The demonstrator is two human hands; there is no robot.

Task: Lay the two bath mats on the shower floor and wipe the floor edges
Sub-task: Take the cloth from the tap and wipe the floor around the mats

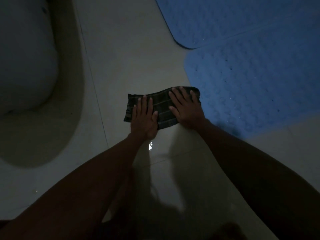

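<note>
Nearest to where the person crouches, two bare forearms reach out over the pale tile floor (121,70), which shines wet just behind the wrists (there is a small bright glint of water there). Further out, the left hand (144,116) lies flat with fingers spread on the near-left part of a dark checked cloth (162,108). The right hand (186,108) is likewise splayed and pressing palm-down on the cloth's far-right part. Neither hand grips anything; both simply pin the cloth to the tile.

The cloth's right end touches, or possibly slightly overlaps, the edge of the nearer blue mat (251,87). Beyond it the second blue mat (233,19) lies with its rounded corner just beside the first, so both mats appear laid. To the far left sits the white curve of a toilet (26,58) on its base, well apart from the hands.

I would judge the step in hand to be wiping the floor along the mat's border. To do it well, keep both palms flat and the pressure even, push the cloth parallel to the mat edge instead of into it, so the mat is not shoved or curled, and overlap each pass. The room is dim, so streaks will be hard to spot.
</note>
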